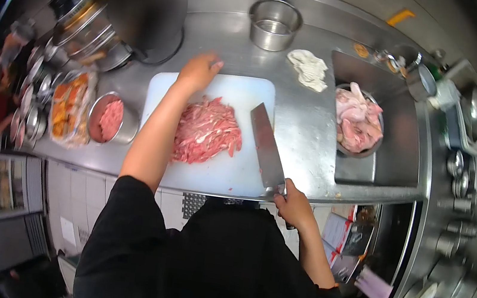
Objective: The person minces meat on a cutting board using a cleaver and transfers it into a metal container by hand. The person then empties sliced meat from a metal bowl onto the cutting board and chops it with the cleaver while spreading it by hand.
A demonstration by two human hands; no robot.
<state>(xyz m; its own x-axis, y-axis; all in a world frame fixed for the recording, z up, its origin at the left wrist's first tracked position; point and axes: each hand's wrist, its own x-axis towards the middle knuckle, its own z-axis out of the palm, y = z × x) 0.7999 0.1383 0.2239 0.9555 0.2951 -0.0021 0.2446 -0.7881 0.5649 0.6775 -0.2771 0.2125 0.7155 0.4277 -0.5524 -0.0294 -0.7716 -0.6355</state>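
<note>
My right hand [296, 206] is wrapped round the handle of a cleaver [268, 148], whose broad blade points away from me over the right side of a white cutting board [261, 92]. A pile of sliced raw meat [209, 132] lies on the middle of the board, left of the blade. Beyond the pile, my left hand [200, 71] is at the board's far edge, its fingers loosely bent and apart, with nothing seen in them. My left forearm crosses the board and hides the pile's left edge.
Left of the board stand a metal pot with minced meat [111, 120] and a bag of orange pieces [69, 108]. Behind are an empty metal pot [274, 26] and a white cloth [307, 69]. A bowl of raw poultry [358, 118] sits in the sink [398, 152] at right.
</note>
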